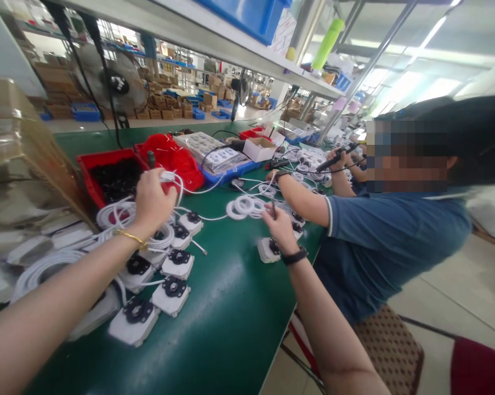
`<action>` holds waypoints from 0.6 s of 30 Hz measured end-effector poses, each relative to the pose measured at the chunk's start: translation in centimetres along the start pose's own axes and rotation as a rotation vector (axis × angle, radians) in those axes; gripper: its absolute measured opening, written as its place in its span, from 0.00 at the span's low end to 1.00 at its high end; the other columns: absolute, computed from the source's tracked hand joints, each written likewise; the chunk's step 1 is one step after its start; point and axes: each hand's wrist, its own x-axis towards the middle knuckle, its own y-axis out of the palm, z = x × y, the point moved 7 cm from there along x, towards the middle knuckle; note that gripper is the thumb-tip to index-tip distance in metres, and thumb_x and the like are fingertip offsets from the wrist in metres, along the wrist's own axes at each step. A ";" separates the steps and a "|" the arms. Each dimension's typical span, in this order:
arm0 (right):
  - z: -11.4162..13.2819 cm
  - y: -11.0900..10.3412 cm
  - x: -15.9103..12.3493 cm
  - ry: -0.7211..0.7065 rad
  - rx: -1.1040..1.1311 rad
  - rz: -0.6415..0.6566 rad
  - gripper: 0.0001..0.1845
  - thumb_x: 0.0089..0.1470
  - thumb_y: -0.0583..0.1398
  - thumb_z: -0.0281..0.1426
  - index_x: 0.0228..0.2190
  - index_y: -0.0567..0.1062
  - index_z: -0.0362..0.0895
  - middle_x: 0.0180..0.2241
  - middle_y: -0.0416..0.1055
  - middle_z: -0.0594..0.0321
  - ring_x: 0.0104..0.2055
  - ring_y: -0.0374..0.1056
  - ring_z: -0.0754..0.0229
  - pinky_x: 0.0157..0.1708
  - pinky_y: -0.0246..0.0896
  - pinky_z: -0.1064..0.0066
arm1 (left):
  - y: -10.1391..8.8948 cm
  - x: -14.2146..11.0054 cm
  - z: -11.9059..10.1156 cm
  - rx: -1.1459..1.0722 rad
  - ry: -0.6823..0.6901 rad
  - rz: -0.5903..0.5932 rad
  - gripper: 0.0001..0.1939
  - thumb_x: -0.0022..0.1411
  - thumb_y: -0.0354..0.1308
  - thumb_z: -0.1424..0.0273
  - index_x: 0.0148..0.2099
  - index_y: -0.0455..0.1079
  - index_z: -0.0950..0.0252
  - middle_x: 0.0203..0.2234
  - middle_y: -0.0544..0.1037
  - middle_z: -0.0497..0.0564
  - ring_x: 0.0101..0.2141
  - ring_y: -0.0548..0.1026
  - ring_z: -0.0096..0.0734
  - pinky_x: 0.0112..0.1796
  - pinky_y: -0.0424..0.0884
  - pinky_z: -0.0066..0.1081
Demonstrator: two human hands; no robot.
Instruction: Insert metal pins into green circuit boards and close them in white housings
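Observation:
My left hand (153, 200), with a yellow bracelet at the wrist, is closed around a bundle of white cable (177, 181) at the left of the bench. A dark upright cylinder (151, 159) shows just beyond its fingertips; whether the hand touches it I cannot tell. My right hand (280, 226), wearing a black wristband, is closed with a slim dark stick-like piece (273, 209) showing at its fingers. Coils of white cable (247, 207) lie just left of it. Below it rests a white housing with a black round mount (267, 250). Several similar housings (171, 293) lie below my left hand.
A red bin of black parts (118, 178) stands behind my left hand, beside a red bag (171, 159). A blue tray (226, 171) lies farther back. At the right a co-worker in a blue shirt (391, 236) reaches over the green bench (226, 329). A shelf (247, 41) hangs above.

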 end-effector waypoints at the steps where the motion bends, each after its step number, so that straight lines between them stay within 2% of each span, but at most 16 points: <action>1: 0.1 -1.7 -1.5 -0.043 -0.097 -0.087 0.24 0.52 0.58 0.39 0.48 0.70 0.40 0.44 0.70 0.50 0.46 0.66 0.51 0.40 0.63 0.64 | 1.1 -1.2 -1.7 0.143 0.150 0.086 0.15 0.56 0.53 0.71 0.47 0.64 0.68 0.44 0.70 0.60 0.50 0.67 0.48 0.53 0.61 0.46; 3: -0.1 -4.0 -4.8 -0.083 -0.378 -0.236 0.29 0.53 0.57 0.42 0.53 0.67 0.40 0.50 0.66 0.47 0.52 0.62 0.47 0.45 0.61 0.61 | 3.9 -3.7 -4.2 0.344 0.359 0.303 0.13 0.58 0.52 0.68 0.44 0.66 0.69 0.41 0.72 0.63 0.48 0.67 0.54 0.49 0.62 0.47; 4: -0.3 -4.3 -6.4 -0.082 -0.529 -0.259 0.32 0.53 0.57 0.44 0.56 0.63 0.42 0.52 0.64 0.47 0.52 0.63 0.46 0.45 0.61 0.61 | 5.0 -4.7 -4.8 0.422 0.395 0.379 0.15 0.58 0.53 0.66 0.45 0.66 0.69 0.40 0.72 0.65 0.47 0.68 0.56 0.47 0.64 0.47; 6: -1.5 -3.2 -8.8 -0.047 -0.754 -0.168 0.38 0.53 0.58 0.46 0.61 0.55 0.47 0.54 0.62 0.48 0.48 0.67 0.48 0.40 0.63 0.64 | 6.6 -5.7 -4.9 0.536 0.341 0.461 0.22 0.57 0.55 0.63 0.51 0.62 0.71 0.41 0.72 0.69 0.45 0.70 0.60 0.43 0.65 0.47; 8: -2.9 -1.2 -10.1 -0.030 -0.884 -0.028 0.37 0.54 0.57 0.45 0.62 0.52 0.52 0.54 0.62 0.51 0.43 0.70 0.51 0.34 0.64 0.67 | 7.7 -5.9 -3.8 0.580 0.210 0.530 0.30 0.56 0.57 0.60 0.56 0.56 0.72 0.42 0.72 0.71 0.43 0.72 0.61 0.40 0.66 0.46; 11: -3.7 1.0 -9.9 -0.052 -0.971 0.040 0.30 0.57 0.56 0.42 0.59 0.57 0.55 0.51 0.63 0.53 0.38 0.71 0.54 0.32 0.63 0.69 | 8.7 -5.8 -1.5 0.568 0.084 0.621 0.32 0.56 0.56 0.58 0.56 0.55 0.72 0.39 0.74 0.69 0.40 0.74 0.58 0.38 0.68 0.44; 14: -2.9 3.0 -8.1 -0.130 -0.931 0.075 0.27 0.57 0.56 0.39 0.58 0.60 0.55 0.50 0.63 0.54 0.40 0.71 0.55 0.34 0.63 0.70 | 8.7 -5.8 -0.4 0.540 0.089 0.654 0.33 0.56 0.55 0.57 0.57 0.54 0.72 0.38 0.76 0.66 0.40 0.75 0.56 0.37 0.69 0.41; 18: -0.2 7.6 -6.2 -0.308 -0.817 0.254 0.30 0.54 0.61 0.42 0.57 0.60 0.59 0.51 0.63 0.58 0.44 0.70 0.55 0.39 0.63 0.70 | 8.7 -6.8 -0.9 0.477 0.144 0.689 0.45 0.52 0.59 0.57 0.64 0.44 0.71 0.40 0.76 0.64 0.42 0.75 0.53 0.37 0.69 0.38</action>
